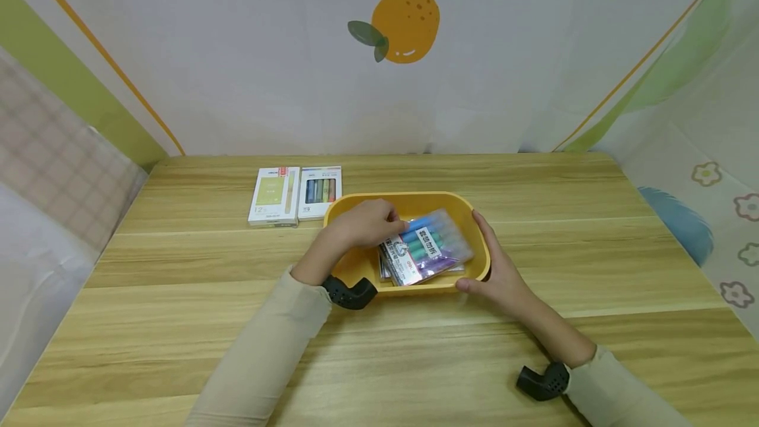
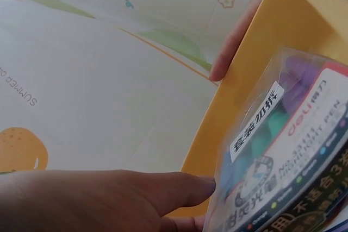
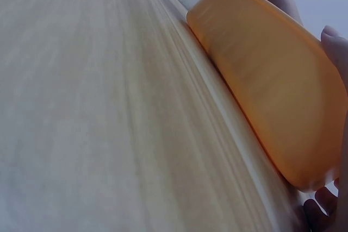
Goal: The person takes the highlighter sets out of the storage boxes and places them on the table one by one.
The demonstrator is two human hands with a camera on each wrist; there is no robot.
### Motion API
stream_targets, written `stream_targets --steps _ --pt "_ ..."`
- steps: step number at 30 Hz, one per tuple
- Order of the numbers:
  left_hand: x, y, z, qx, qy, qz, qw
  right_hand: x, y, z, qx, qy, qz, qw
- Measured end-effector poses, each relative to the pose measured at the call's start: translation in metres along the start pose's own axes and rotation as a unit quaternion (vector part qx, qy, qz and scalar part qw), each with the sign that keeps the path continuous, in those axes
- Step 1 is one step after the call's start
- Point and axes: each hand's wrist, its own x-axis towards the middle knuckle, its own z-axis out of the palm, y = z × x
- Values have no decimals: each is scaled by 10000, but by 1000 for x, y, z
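Note:
A yellow plastic bin (image 1: 409,291) stands on the table. Inside lies a clear pack of highlighters (image 1: 423,249) in blue, green and purple, tilted over another flat pack that is mostly hidden. My left hand (image 1: 369,223) reaches over the bin's left side and pinches the highlighter pack's edge; in the left wrist view the thumb (image 2: 187,188) lies against the clear wrapping (image 2: 255,129). At the bin's right end my right hand (image 1: 501,275) grips the wall, thumb on the near rim and fingers round the far side. The right wrist view shows the bin's outer wall (image 3: 272,80).
Left of the bin, a white box with a green label (image 1: 269,196) and a white box of coloured pens (image 1: 320,193) lie side by side on the wooden table (image 1: 178,295). A white printed cloth (image 1: 267,71) hangs behind the table's far edge.

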Motion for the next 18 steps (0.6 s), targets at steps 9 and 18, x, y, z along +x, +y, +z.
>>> stream_targets --steps 9,18 --pt "0 0 0 -20 -2 61 10000 0 1 0 -74 6 -7 10000" --pt "-1 0 0 51 -7 312 9995 0 2 0 -48 -2 5 10000"
